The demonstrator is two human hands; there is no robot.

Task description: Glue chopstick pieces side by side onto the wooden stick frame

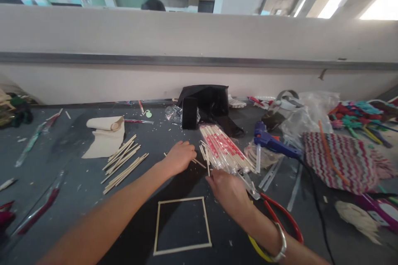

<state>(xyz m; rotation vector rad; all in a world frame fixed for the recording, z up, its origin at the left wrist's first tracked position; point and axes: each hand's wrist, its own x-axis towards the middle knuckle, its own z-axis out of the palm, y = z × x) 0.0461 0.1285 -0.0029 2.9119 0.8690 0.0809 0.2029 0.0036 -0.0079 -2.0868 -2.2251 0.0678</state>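
In the head view, my left hand (180, 157) is closed over the dark table, fingers curled down on a thin wooden stick (199, 163) that shows on both sides of it. To its right, my right hand (228, 188) is closed, with a short light stick (208, 162) at its fingertips; the exact grip is partly hidden. More short sticks lie by these fingers. Nearer to me, a rectangular frame of sticks (183, 249) lies flat between my forearms. Beside my right hand is a plastic pack of wooden sticks (225, 147) with red print.
Loose sticks (126, 174) and a roll of beige cloth (107, 136) lie left. A black phone (189, 113) stands at the back. On the right are a blue glue gun (276, 143) with its cord, red-handled pliers (284, 215) by my right forearm, and a striped knitted piece (342, 165).
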